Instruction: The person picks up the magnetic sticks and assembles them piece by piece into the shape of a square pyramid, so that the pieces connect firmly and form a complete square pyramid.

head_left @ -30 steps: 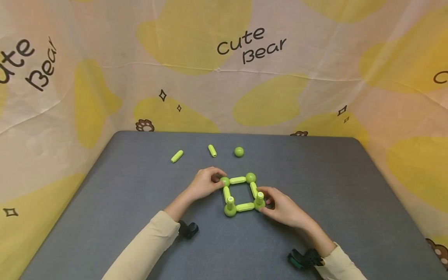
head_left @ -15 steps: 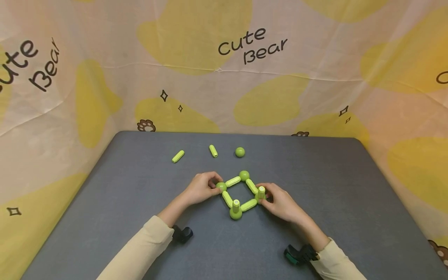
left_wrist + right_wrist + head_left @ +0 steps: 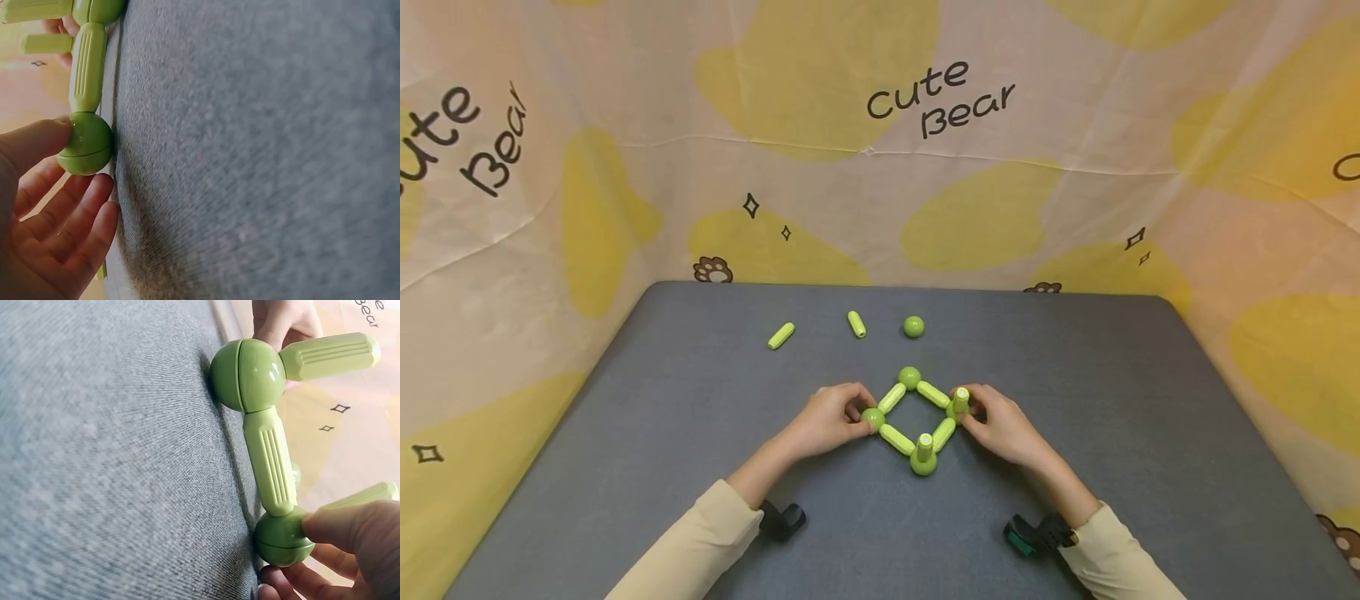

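A diamond-shaped frame of light green rods (image 3: 897, 440) and darker green balls lies on the grey table, one corner pointing towards me. Its left corner ball (image 3: 873, 418) is pinched between the thumb and fingers of my left hand (image 3: 829, 422). My right hand (image 3: 1006, 427) pinches the right corner ball (image 3: 282, 542), out of which a rod (image 3: 961, 398) stands up. Another upright rod (image 3: 331, 356) rises from the near corner ball (image 3: 923, 463), untouched by either hand. The far corner ball (image 3: 909, 377) carries no upright rod.
Beyond the frame lie two loose light green rods, a left one (image 3: 781, 336) and a middle one (image 3: 857, 324), and a loose green ball (image 3: 913, 326). A patterned cloth (image 3: 820, 208) hangs along the table's (image 3: 1112, 358) back and sides.
Both hands have turned the frame counterclockwise on the table. My left hand came nearer to me and my right hand moved slightly away. The loose pieces stayed put.
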A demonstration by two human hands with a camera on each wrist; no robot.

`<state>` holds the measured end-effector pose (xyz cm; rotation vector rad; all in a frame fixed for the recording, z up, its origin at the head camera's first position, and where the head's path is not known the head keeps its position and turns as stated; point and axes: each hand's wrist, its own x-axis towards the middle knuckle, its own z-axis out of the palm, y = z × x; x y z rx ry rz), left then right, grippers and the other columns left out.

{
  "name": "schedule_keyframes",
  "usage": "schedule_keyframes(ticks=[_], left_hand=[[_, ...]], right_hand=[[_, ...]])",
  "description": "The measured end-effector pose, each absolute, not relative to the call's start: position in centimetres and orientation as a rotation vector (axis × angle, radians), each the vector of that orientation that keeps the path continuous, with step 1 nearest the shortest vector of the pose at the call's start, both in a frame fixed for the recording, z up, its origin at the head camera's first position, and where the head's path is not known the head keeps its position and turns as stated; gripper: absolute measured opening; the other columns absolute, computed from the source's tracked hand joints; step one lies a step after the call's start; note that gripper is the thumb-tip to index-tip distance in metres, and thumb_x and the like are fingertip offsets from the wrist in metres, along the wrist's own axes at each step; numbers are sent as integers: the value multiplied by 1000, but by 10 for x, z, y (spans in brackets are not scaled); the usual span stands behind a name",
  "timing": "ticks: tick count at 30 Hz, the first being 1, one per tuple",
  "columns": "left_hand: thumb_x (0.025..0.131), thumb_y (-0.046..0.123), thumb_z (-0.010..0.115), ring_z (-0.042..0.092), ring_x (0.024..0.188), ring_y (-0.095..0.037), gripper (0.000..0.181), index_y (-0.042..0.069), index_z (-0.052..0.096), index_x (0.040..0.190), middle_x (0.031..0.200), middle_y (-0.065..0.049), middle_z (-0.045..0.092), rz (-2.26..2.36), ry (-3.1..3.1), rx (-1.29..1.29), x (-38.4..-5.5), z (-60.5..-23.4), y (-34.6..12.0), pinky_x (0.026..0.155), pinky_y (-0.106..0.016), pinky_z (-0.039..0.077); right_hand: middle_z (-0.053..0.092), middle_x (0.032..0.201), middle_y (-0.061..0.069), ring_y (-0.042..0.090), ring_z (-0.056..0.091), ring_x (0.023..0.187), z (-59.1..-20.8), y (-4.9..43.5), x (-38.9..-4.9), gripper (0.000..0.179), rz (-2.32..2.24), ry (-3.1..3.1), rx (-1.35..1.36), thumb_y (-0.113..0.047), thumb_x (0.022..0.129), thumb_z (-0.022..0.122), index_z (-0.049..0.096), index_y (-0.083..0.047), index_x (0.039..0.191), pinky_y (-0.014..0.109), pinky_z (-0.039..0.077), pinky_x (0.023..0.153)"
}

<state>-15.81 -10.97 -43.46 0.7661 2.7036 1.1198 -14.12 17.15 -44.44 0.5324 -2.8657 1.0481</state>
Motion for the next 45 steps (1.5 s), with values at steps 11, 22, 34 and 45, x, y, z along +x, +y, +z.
schedule_keyframes(ticks=[11,22,34,45], left_hand=[[76,17,74,62,74,-8,20,13,64,94,89,2,64,1119,2669,817,-154,-433,-115,63,-20,49],[80,16,71,64,80,-13,22,7,66,99,94,-4,67,1311,2690,541,-186,-419,-146,65,-29,51],[84,21,67,64,92,-22,24,8,66,104,101,-6,67,1344,2943,190,-226,-415,-185,74,-39,50],[85,26,66,60,100,-31,34,6,63,111,110,-13,62,1279,3093,-145,-245,-423,-201,83,-46,45]], right_hand=[[61,99,6,19,61,86,-445,169,-145,26,1078,-2864,516,-11,85,64,63,-8,111,37,49,74],[62,101,7,18,60,86,-446,169,-146,27,1085,-2860,516,-10,85,64,62,-7,111,35,49,74],[62,98,6,18,60,85,-444,167,-145,30,1098,-2867,516,-10,84,65,61,-6,113,34,48,73],[62,98,6,17,59,85,-445,168,-146,28,1081,-2869,522,-10,85,64,61,-7,112,32,48,72]])
